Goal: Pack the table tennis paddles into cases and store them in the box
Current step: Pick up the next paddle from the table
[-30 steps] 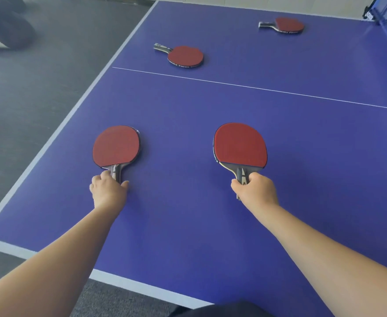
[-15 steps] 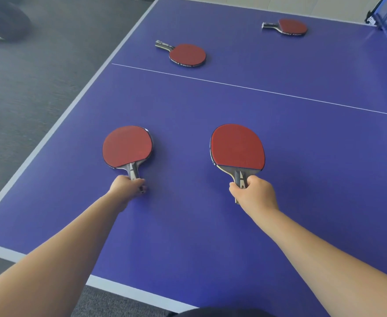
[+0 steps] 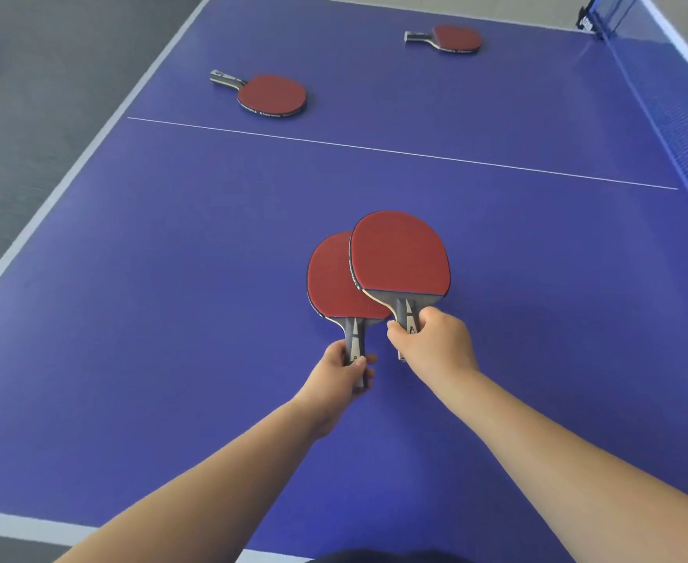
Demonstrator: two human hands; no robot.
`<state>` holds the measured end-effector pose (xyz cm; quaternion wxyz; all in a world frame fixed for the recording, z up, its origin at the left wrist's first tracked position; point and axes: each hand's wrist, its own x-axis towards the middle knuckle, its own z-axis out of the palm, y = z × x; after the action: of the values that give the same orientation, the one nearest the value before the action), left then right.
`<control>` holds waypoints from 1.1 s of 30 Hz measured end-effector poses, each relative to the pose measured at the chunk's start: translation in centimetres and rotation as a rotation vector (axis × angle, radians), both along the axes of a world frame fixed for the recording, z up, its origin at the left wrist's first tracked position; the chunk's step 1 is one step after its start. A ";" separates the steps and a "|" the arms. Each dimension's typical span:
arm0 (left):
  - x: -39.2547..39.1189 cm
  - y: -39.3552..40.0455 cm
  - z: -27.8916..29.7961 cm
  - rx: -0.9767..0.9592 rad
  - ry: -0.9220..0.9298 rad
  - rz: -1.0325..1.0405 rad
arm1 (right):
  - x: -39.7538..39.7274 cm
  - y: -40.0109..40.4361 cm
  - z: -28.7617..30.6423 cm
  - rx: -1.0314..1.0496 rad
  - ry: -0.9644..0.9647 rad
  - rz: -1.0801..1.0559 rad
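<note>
My left hand (image 3: 340,373) grips the handle of a red paddle (image 3: 332,284). My right hand (image 3: 435,343) grips the handle of a second red paddle (image 3: 401,253), whose blade overlaps the right side of the left one from above. Both are held close together over the middle of the blue table (image 3: 171,278). Two more red paddles lie flat farther away, past the white centre line: one at the left (image 3: 273,95) and one at the far back (image 3: 454,37). No case or box is in view.
The net (image 3: 675,111) runs along the right side of the table. Grey floor (image 3: 41,75) lies beyond the table's white left edge. The near edge of the table is just below my forearms.
My left hand has carried its paddle to the right, up against the one in my right hand. The two blades were apart and now overlap.
</note>
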<state>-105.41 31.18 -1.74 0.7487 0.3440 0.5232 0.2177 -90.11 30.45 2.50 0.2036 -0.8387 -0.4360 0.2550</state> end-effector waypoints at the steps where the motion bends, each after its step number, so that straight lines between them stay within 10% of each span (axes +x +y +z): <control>1: 1.0 -0.5 -0.1 -0.017 -0.019 -0.001 | 0.4 -0.3 0.0 -0.006 -0.013 -0.004; 33: 3.8 -2.3 -0.4 -0.259 -0.116 0.109 | -0.5 -2.7 -3.5 -0.136 0.060 0.110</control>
<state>-101.61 28.87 -2.18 0.8030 0.2025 0.5205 0.2082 -90.62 27.72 -0.98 0.1449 -0.8174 -0.4567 0.3197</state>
